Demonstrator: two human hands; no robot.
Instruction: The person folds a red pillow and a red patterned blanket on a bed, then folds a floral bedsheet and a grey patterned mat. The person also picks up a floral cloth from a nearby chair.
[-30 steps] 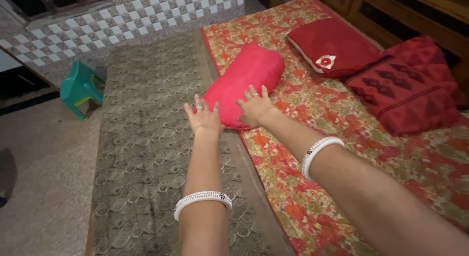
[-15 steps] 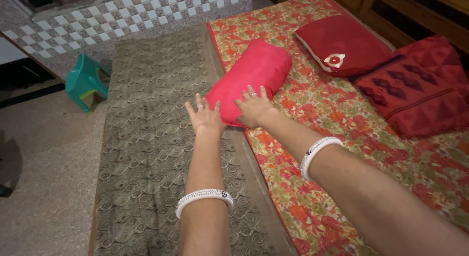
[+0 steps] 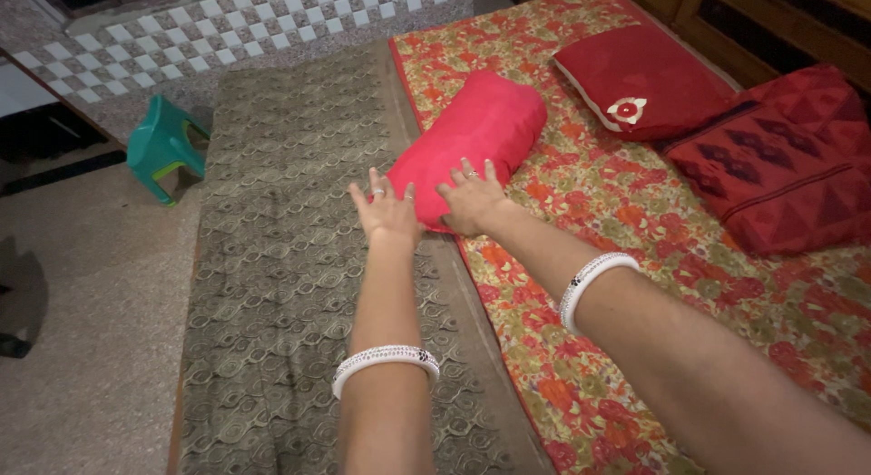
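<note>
Bedroom mattress [image 3: 290, 257], two hands on a pink bolster pillow [image 3: 481, 126].
Left hand [image 3: 388, 212] and right hand [image 3: 472, 201] lie flat, fingers spread, at the pillow's six o'clock end; pressing evenly should help.

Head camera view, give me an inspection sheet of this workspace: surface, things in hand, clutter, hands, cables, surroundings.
Surface: olive patterned mattress beside a red floral bedsheet.
Things in hand: pink pillow, lying across the seam between the two.
Clutter: red cushion and dark red patterned cushion on the bedsheet.
Hands: left hand and right hand both flat, fingers spread, on the pillow's near end; white bangles on both wrists.
Cables: nothing seen.
Surroundings: green plastic stool on the floor, checkered tiles beyond.
</note>
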